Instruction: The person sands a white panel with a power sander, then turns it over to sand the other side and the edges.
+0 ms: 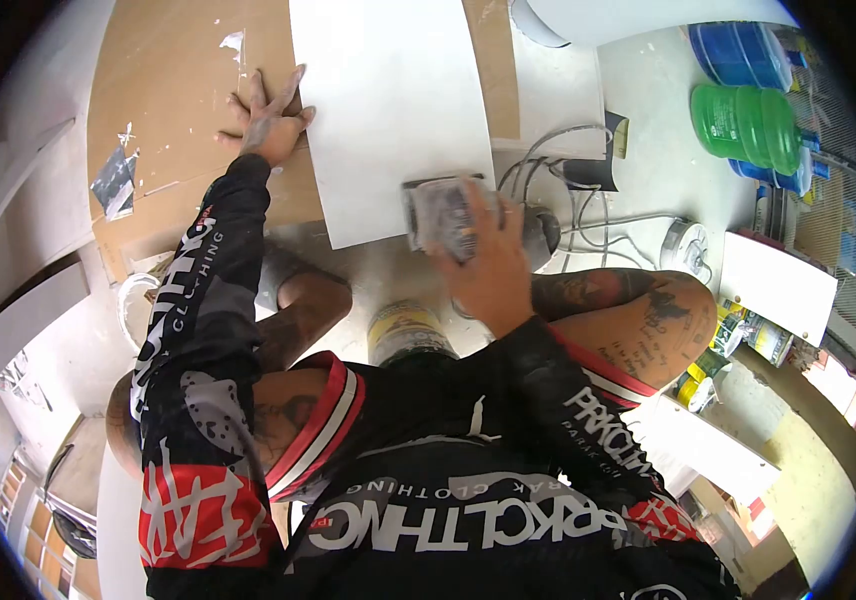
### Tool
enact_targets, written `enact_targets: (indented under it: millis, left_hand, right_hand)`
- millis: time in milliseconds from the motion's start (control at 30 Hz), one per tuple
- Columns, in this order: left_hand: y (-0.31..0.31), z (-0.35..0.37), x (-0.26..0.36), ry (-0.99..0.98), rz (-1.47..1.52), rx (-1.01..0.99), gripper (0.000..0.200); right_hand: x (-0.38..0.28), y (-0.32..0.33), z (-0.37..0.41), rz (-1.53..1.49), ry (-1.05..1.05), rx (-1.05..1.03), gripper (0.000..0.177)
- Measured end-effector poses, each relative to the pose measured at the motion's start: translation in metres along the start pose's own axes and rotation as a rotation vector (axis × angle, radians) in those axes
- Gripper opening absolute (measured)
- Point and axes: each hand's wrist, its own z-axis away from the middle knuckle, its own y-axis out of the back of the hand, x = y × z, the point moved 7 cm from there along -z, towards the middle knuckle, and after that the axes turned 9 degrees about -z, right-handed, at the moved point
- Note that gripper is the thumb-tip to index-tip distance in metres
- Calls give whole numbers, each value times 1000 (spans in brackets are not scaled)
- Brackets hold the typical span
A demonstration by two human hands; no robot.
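A long white panel (388, 110) lies on a brown cardboard sheet (173, 90) in front of me. My left hand (273, 120) is spread with its fingers apart, pressing on the cardboard and the panel's left edge. Near the panel's lower right corner, my right hand (493, 265) is wrapped over a power sander (438, 212). The sander's flat base overlaps that corner, and part of its body is hidden under my fingers. Dark cables (546, 165) run in loops just to the right of it.
A torn dark scrap (116, 183) lies on the cardboard at left, and a dark sheet (593, 172) sits beyond the cables. Large green (743, 125) and blue jugs (738, 55) stand at right. A paint bucket (406, 330) is between my legs. A white board (778, 285) lies further right.
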Motion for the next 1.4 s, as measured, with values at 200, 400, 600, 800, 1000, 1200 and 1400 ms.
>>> enact_targets:
  millis: [200,400,600,800,1000,1200,1400]
  left_hand:
    - [4,3,1,7,28,-11,69]
    - [3,3,0,22,32,-31,69]
    - [3,3,1,22,25,-22,68]
    - [0,1,-1,0,44,38,68]
    - [3,2,4,8,-14,56,70]
    - [6,5,5,55,47,50,67]
    - [8,7,6,36,88,43,65]
  right_hand:
    - [37,32,-24,-3,127,135,84]
    - [37,40,-112,-35,170,145,85]
    - [24,40,-189,3,278,147,86]
    - [18,26,-122,-21,256,82,84]
    - [-11,3,-35,-51,211,-4,81]
    - [-53,-45,-9,-42,254,-94,80]
    - [-77,-61,-31,-89,304,-105,80]
